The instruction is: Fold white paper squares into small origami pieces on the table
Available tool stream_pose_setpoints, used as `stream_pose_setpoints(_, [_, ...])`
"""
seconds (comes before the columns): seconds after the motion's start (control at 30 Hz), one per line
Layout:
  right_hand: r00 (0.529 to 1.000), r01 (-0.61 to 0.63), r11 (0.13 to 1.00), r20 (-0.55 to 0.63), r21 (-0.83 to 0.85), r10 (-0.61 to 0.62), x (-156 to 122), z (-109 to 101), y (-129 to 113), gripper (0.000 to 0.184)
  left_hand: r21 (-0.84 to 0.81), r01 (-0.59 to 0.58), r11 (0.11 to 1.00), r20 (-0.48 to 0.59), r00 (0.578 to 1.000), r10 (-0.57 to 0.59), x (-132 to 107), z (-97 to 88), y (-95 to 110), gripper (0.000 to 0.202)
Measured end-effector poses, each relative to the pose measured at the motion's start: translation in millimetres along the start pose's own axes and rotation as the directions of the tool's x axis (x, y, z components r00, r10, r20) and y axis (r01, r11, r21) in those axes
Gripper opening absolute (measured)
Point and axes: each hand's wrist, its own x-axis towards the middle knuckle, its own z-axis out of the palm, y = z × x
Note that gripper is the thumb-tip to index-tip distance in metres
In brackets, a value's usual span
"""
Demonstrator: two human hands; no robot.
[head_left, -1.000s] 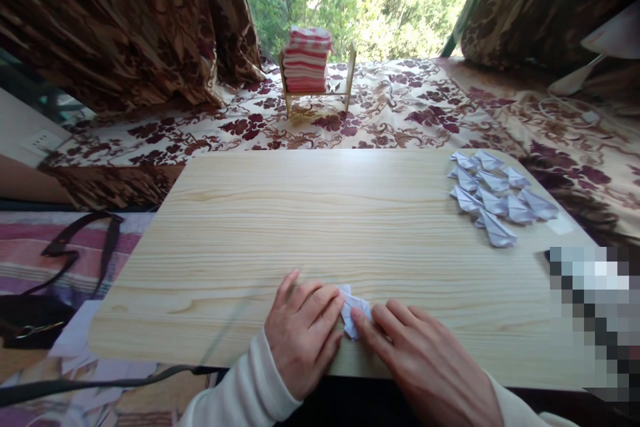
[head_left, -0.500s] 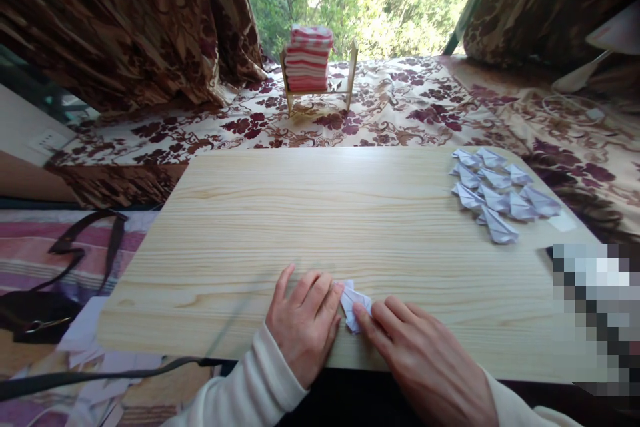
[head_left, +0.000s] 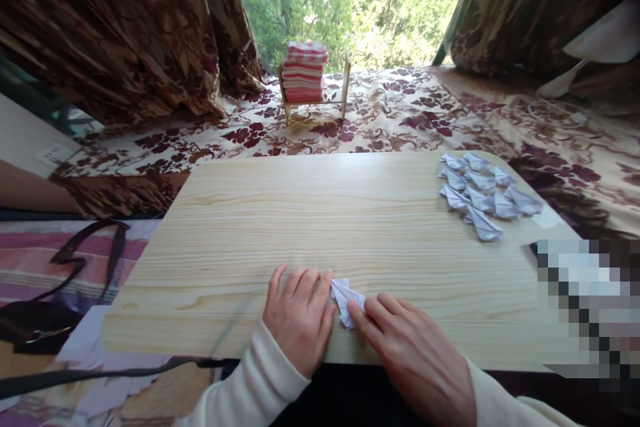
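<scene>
A small folded piece of white paper (head_left: 346, 301) lies on the wooden table (head_left: 280, 213) near its front edge, between my two hands. My left hand (head_left: 299, 317) rests palm down on the table, fingers stretched out and slightly apart, its index fingertip touching the paper's upper left corner. From the right, my right hand (head_left: 413, 343) presses a fingertip onto the paper's lower right part, with the other fingers curled. Whether its thumb is under or behind the paper is hidden. Several folded white paper pieces (head_left: 481, 197) sit grouped at the far right of the table.
A pixelated device-like object (head_left: 580, 300) lies at the right edge. Beyond the table, a small rack holds folded red-and-white cloths (head_left: 304, 73). A lamp (head_left: 600, 40) stands at far right. A dark bag (head_left: 37, 320) and loose paper sheets (head_left: 90, 347) lie at lower left.
The whole view has shifted slightly. My left index finger has eased back from the paper's top corner, showing more of it; the right fingertip still presses the paper.
</scene>
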Motion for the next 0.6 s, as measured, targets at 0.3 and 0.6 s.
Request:
stream_pose_setpoints(0.3, [0.999, 0.007, 0.999, 0.044, 0.051, -0.009, 0.9, -1.8, 6.3, 0.034, -0.069, -0.067, 0.995, -0.032, 0.997, 0.065, -7.7, 6.0, 3.3, 0.033])
stream_pose_setpoints(0.6, [0.999, 0.02, 0.999, 0.027, 0.028, -0.021, 4.9, -0.4, 7.8, 0.037, -0.092, -0.093, 0.991, -0.049, 0.995, 0.089, -4.3, 5.3, 2.6, 0.028])
